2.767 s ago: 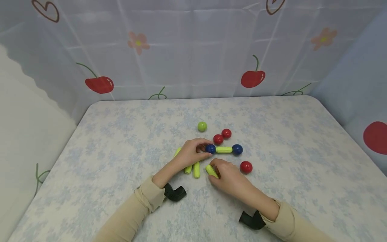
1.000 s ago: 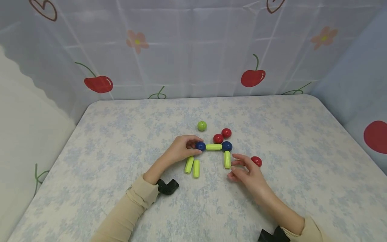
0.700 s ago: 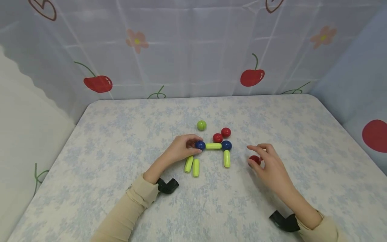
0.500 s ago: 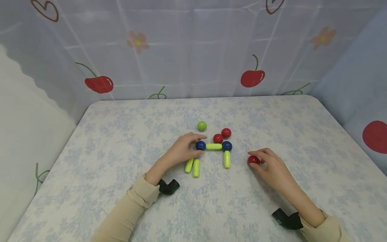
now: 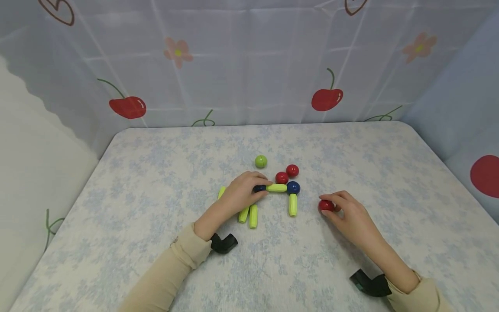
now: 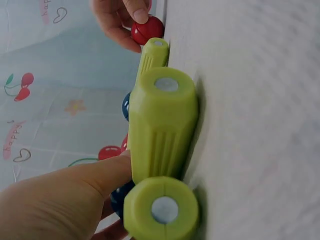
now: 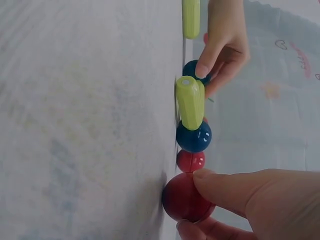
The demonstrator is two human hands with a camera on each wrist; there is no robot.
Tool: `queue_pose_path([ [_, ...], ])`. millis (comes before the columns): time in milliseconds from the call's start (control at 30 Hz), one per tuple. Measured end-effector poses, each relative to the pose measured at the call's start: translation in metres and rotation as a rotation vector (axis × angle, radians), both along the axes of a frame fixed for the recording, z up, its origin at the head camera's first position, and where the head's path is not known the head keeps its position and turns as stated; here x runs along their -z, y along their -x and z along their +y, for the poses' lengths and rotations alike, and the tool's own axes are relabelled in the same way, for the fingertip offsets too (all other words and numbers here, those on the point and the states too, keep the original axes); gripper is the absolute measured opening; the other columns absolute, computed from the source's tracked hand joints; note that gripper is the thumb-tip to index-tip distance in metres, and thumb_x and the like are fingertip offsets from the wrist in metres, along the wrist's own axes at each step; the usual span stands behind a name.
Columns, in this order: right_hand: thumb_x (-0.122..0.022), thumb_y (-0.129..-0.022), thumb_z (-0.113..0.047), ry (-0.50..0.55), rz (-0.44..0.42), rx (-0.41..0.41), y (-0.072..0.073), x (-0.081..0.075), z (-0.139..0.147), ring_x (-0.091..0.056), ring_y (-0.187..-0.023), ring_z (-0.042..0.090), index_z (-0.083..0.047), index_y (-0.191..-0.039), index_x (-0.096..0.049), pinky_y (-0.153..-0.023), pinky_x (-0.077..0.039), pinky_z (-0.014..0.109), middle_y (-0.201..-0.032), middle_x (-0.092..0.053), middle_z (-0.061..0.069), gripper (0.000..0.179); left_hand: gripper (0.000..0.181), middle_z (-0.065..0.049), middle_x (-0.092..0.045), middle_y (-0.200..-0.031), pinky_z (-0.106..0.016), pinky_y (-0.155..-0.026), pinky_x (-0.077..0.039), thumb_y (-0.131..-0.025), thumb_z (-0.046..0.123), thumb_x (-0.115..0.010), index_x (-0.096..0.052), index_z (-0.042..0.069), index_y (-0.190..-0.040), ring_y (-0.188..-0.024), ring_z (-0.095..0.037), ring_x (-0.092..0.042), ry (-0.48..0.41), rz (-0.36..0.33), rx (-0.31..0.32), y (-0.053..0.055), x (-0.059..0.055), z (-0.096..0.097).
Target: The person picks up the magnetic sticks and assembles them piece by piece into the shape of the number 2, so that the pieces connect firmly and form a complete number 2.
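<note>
My left hand (image 5: 245,190) grips a blue ball (image 5: 258,189), thumb and fingers reaching the near end of a yellow-green rod (image 5: 277,187). That rod runs right to a second blue ball (image 5: 293,187). From this ball another rod (image 5: 293,205) points toward me, forming a corner. My right hand (image 5: 351,216) pinches a red ball (image 7: 187,197) between thumb and fingers, right of the corner and close to the table. Metal discs sit in the ends of the rods (image 6: 165,115) in the left wrist view. The left hand partly hides its ball.
Two loose rods (image 5: 253,216) lie below the left hand, and one more rod (image 5: 221,192) shows behind it. Two red balls (image 5: 282,177) sit just beyond the joined rod, with a green ball (image 5: 260,161) farther back. A patterned cloth covers the table (image 5: 156,164).
The joined balls and rod shifted left. My right hand set a rod against the right blue ball, let go, moved right and pinched the red ball. My left hand loosened, then closed again on its ball.
</note>
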State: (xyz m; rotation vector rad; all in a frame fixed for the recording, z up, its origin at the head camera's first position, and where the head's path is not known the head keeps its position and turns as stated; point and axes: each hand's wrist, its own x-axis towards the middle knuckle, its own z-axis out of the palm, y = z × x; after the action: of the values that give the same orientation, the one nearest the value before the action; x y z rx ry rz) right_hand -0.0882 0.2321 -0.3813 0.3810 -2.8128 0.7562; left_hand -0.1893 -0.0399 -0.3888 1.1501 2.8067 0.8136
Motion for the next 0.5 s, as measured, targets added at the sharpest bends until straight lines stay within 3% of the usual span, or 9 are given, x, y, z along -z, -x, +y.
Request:
queue_pose_path([
  [300,-0.075,-0.078,-0.001,-0.004,-0.010,0.009,0.002,0.001,-0.002,-0.056,-0.076,0.021,0.000,-0.111,-0.065,-0.061,-0.048,0.036,-0.100,-0.057,0.012,0.035,0.018,0.000,-0.066,-0.100,-0.028,-0.083,-0.045,-0.084,0.019,-0.072,-0.072,0.011,-0.100,-0.095,-0.016,-0.059,-0.049,0.007,-0.096,0.003,0.002,0.015],
  [500,-0.075,-0.079,-0.005,0.030,-0.054,-0.021,0.001,-0.002,-0.005,-0.054,-0.073,0.015,-0.003,-0.109,-0.066,-0.057,-0.045,0.030,-0.098,-0.058,0.007,0.031,0.020,0.000,-0.066,-0.100,-0.027,-0.082,-0.045,-0.084,0.020,-0.072,-0.072,0.011,-0.102,-0.094,-0.014,-0.058,-0.036,0.027,-0.100,0.001,0.000,0.016],
])
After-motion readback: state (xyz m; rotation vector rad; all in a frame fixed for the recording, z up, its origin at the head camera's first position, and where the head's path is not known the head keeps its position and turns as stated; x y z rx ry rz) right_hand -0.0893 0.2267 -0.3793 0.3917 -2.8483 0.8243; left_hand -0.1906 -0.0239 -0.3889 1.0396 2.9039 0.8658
